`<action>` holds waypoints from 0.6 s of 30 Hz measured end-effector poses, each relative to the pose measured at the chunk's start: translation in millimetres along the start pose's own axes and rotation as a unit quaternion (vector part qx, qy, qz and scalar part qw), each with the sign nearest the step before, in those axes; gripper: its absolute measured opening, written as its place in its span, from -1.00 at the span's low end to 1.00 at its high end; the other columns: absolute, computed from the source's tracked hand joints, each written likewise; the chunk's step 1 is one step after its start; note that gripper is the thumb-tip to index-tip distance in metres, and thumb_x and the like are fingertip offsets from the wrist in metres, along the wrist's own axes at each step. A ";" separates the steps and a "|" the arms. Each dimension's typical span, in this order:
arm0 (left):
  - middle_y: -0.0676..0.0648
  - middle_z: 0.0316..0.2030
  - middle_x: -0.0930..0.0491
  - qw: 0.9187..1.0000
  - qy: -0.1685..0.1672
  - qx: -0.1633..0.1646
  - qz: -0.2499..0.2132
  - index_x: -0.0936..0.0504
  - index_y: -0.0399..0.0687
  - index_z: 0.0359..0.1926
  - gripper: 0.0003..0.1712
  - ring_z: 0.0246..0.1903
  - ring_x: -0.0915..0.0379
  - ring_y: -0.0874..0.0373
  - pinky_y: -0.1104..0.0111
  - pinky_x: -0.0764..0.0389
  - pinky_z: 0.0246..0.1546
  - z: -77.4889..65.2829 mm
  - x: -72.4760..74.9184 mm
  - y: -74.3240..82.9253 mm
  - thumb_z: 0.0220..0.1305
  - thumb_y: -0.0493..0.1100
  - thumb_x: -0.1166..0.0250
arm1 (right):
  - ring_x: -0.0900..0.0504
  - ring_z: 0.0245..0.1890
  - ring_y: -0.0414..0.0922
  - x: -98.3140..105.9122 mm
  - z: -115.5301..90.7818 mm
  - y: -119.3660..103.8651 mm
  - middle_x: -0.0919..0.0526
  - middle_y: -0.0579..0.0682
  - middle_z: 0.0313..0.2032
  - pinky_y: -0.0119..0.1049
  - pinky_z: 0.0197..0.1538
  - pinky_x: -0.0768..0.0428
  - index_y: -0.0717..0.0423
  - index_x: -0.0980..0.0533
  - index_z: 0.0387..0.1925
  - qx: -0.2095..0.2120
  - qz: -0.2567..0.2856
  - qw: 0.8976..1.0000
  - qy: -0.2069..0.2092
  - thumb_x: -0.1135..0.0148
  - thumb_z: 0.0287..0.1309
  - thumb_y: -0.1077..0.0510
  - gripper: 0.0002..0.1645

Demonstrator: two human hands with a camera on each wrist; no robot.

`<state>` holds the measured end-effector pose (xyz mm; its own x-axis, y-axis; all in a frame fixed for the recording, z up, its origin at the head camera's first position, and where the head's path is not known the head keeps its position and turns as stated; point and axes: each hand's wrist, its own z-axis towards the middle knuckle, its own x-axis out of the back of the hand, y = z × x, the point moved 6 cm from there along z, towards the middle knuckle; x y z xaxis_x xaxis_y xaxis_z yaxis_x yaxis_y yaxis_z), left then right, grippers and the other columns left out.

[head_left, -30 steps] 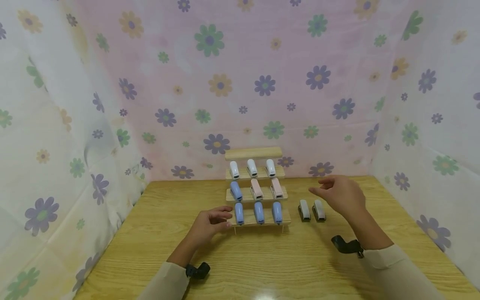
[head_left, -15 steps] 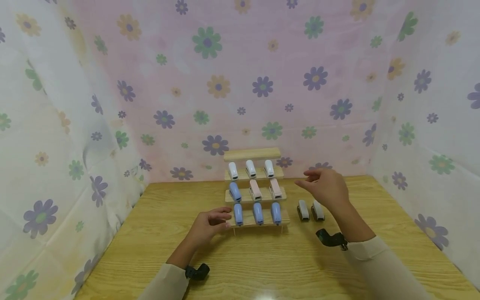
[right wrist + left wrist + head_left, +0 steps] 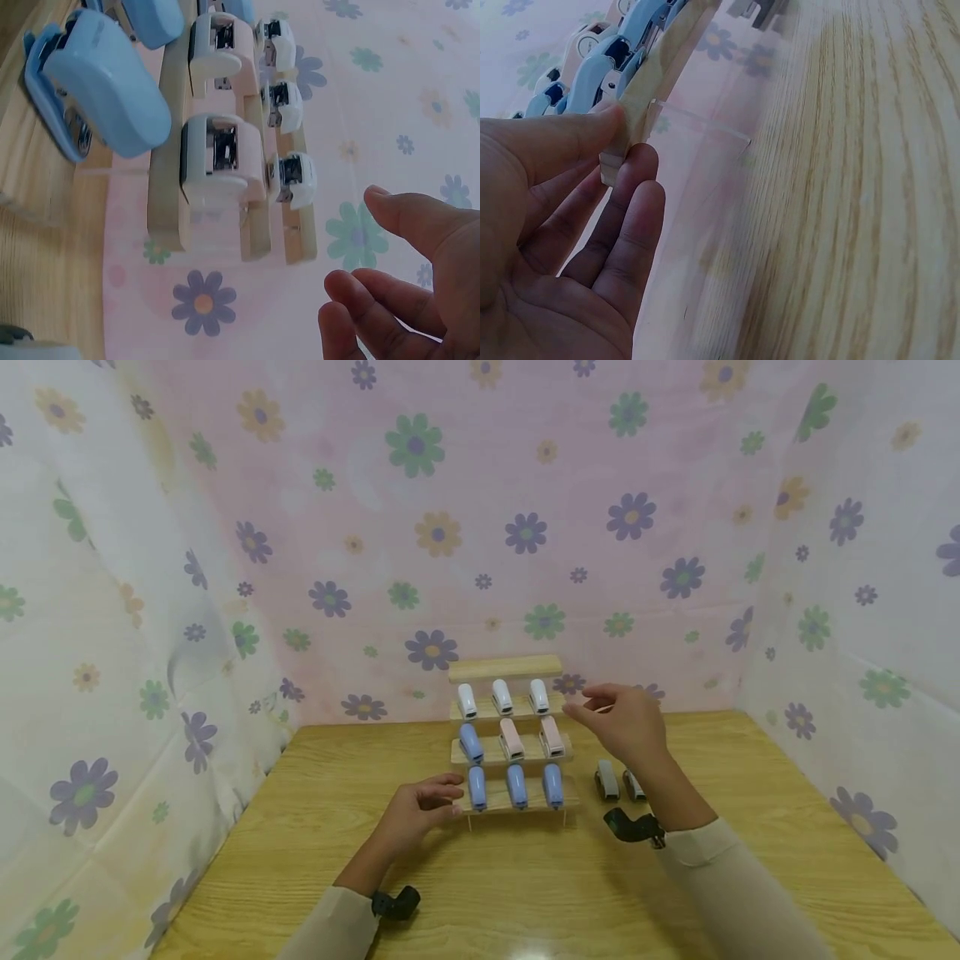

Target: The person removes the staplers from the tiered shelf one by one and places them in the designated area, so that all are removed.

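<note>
"While the left hand pinches the rack, what changed?"
"The right hand, fingers parted, holding nothing, moved beside it, putting the back row's white staplers seemingly within reach."

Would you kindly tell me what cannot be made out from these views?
- Head view: part of the rightmost gray stapler, hidden by the wrist of the right hand.
- Left wrist view: what the gray object is, blurred and cut off by the top edge.
- Right wrist view: the pale object, cut off by the lower left corner; the upper blue staplers, cut off by the top edge.
</note>
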<state>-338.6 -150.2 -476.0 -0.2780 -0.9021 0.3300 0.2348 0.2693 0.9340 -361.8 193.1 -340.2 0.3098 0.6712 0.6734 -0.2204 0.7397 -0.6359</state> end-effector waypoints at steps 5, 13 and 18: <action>-0.08 0.33 -0.57 1.000 0.000 0.000 -0.005 -0.79 -0.06 0.05 -0.70 0.13 -0.65 -0.04 0.43 -0.68 0.05 1.1 -0.2 -1.3 0.30 -0.18 -0.48 | -0.77 -0.20 0.01 -6.3 1.2 -8.8 -0.81 0.02 -0.14 -0.25 -0.39 -0.66 0.05 -0.69 0.14 0.004 0.020 1.000 -0.004 -0.43 0.21 -0.32 -0.33; -0.11 0.35 -0.55 1.000 -0.007 -0.016 -0.002 -0.76 -0.11 0.10 -0.67 0.19 -0.62 -0.08 0.41 -0.67 0.09 1.1 0.7 0.9 0.33 -0.20 -0.45 | -0.75 -0.21 0.00 -16.9 7.3 -16.9 -0.80 0.01 -0.11 -0.27 -0.39 -0.64 0.03 -0.67 0.18 0.001 0.018 1.000 -0.022 -0.42 0.23 -0.28 -0.35; -0.10 0.35 -0.55 1.000 -0.006 -0.014 -0.004 -0.77 -0.12 0.09 -0.67 0.17 -0.63 -0.07 0.42 -0.68 0.06 1.5 -0.2 -0.1 0.32 -0.20 -0.46 | -0.73 -0.21 0.01 -23.1 8.8 -16.6 -0.78 0.03 -0.08 -0.25 -0.44 -0.61 0.03 -0.65 0.22 -0.009 0.022 0.999 -0.035 -0.43 0.22 -0.30 -0.30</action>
<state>-340.0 -149.5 -476.0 -0.2914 -0.9000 0.3241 0.2590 0.2519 0.9325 -373.5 165.8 -341.8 0.2337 0.7056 0.6689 -0.2150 0.7085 -0.6722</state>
